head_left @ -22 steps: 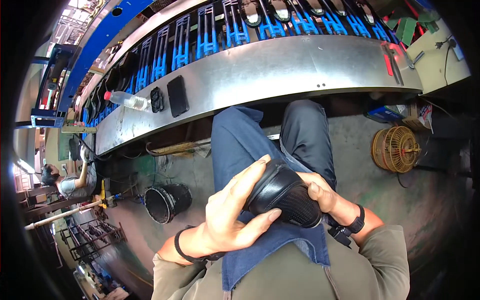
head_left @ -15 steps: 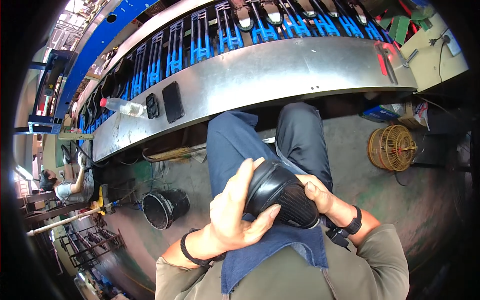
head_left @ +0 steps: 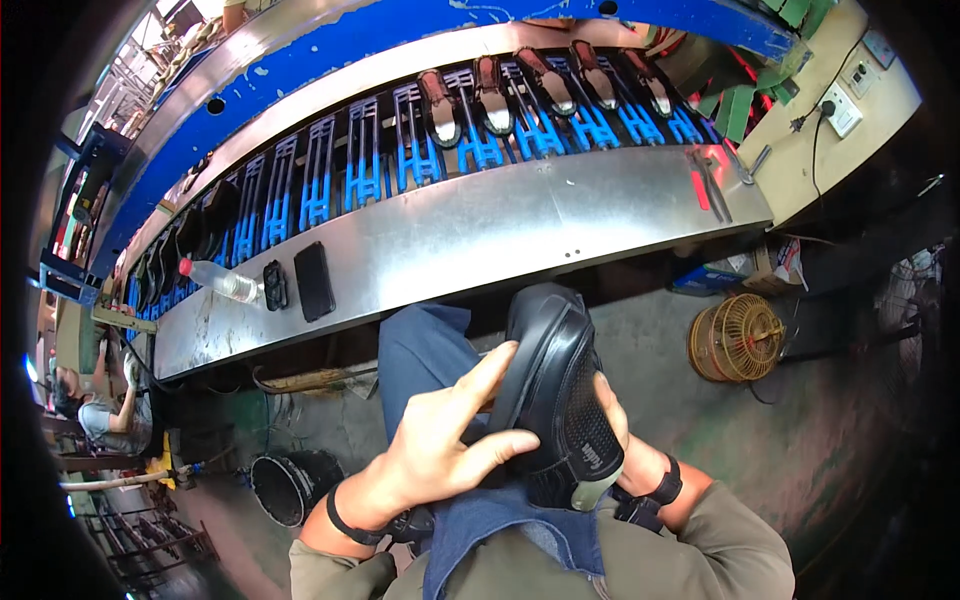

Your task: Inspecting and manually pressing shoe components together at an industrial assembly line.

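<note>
A black leather shoe (head_left: 560,410) with a perforated panel and a grey-green heel edge is held over my lap, its toe pointing away from me. Along its left side lies my left hand (head_left: 440,435), thumb against the upper and index finger stretched along the edge; its other fingers are partly hidden. My right hand (head_left: 612,415) grips the shoe from the right, mostly hidden behind it. The apron-covered legs (head_left: 420,355) are under the shoe.
Ahead stands a metal bench (head_left: 440,240) bearing a phone (head_left: 315,282), a small black object (head_left: 275,285), a plastic bottle (head_left: 225,280) and pliers (head_left: 708,185). Blue racks (head_left: 365,160) behind hold several shoe parts (head_left: 495,95). A black bucket (head_left: 285,488), wicker-like basket (head_left: 735,338) and another person (head_left: 120,415) are around.
The shoe has turned in my hands from toe-up tilt to lying lengthwise, showing more of its side and heel. My view has tilted up, showing more of the racks.
</note>
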`<state>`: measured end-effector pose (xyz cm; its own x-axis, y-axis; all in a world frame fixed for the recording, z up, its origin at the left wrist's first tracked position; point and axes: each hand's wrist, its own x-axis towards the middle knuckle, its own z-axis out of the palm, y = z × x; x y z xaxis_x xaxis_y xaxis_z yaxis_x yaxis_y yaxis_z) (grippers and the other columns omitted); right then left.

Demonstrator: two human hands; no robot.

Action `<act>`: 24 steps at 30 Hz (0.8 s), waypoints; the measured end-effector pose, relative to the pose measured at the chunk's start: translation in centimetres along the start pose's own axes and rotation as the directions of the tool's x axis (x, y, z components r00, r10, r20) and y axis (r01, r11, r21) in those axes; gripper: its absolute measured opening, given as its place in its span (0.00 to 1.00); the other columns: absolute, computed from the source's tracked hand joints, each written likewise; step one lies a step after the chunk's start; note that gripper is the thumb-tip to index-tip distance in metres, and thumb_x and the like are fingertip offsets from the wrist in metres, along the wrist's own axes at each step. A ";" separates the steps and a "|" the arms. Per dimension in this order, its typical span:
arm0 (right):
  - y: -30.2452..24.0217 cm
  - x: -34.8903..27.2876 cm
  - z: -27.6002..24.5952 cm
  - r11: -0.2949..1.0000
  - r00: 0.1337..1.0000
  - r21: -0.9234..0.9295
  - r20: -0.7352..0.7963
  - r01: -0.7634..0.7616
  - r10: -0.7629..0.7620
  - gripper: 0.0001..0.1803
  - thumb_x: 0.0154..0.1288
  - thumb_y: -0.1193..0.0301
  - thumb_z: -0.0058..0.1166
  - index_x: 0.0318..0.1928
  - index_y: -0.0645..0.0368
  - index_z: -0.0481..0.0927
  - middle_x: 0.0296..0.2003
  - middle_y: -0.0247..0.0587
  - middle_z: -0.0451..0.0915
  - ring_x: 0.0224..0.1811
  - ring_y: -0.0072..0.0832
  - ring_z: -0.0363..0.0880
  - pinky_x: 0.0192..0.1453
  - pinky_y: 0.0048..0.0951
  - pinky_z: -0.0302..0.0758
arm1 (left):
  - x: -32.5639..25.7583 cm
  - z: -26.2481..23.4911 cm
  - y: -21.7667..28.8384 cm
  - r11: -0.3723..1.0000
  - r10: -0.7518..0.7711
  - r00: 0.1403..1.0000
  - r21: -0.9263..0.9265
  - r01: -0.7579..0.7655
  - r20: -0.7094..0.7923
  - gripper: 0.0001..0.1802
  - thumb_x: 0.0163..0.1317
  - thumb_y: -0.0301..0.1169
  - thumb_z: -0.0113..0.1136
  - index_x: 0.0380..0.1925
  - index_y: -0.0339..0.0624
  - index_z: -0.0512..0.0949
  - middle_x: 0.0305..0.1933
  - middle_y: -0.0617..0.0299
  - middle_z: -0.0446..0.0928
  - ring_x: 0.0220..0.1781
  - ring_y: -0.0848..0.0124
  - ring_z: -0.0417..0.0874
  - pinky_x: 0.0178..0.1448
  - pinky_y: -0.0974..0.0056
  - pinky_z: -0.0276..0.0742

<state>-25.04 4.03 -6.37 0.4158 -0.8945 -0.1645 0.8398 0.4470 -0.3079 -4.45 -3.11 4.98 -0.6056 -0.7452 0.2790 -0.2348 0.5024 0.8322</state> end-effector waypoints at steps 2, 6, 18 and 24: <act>-0.3 -0.3 -0.1 1.000 1.000 -0.010 -0.028 -0.006 0.006 0.41 0.79 0.42 0.33 0.75 0.63 0.60 0.68 0.54 0.70 0.68 0.40 0.74 0.71 0.43 0.73 | 0.7 -1.8 1.3 0.986 -0.151 0.981 -0.050 0.158 0.125 0.42 0.59 0.28 0.72 0.71 0.28 0.63 0.52 0.38 0.83 0.47 0.56 0.90 0.52 0.63 0.82; -0.4 -0.4 0.4 0.999 0.999 -0.041 -0.051 -0.003 0.001 0.40 0.78 0.42 0.35 0.74 0.63 0.62 0.66 0.55 0.73 0.64 0.42 0.78 0.67 0.44 0.78 | 1.5 -3.0 1.0 0.972 -0.153 0.962 -0.140 0.188 0.228 0.42 0.61 0.25 0.65 0.74 0.29 0.58 0.51 0.37 0.83 0.46 0.57 0.90 0.55 0.63 0.80; 0.0 0.0 1.4 0.990 0.999 -0.131 0.011 -0.047 0.049 0.43 0.76 0.40 0.41 0.74 0.64 0.62 0.65 0.52 0.73 0.65 0.38 0.77 0.69 0.38 0.76 | 2.3 -3.1 1.2 0.997 -0.022 0.997 0.073 0.017 0.080 0.24 0.68 0.24 0.61 0.62 0.28 0.70 0.20 0.57 0.74 0.19 0.70 0.77 0.29 0.66 0.73; 0.3 -0.4 1.2 0.997 0.998 -0.054 0.006 -0.061 0.062 0.42 0.75 0.42 0.43 0.74 0.63 0.62 0.66 0.51 0.73 0.66 0.38 0.76 0.70 0.40 0.74 | 2.2 -2.4 1.6 0.981 0.108 0.994 0.160 -0.112 0.037 0.24 0.65 0.26 0.62 0.59 0.24 0.73 0.23 0.54 0.78 0.20 0.66 0.80 0.30 0.63 0.77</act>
<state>-24.53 4.56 -5.28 0.4687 -0.8652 -0.1780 0.7926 0.5009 -0.3478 -4.31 -4.98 8.04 -0.6548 -0.6703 0.3493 -0.2838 0.6464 0.7083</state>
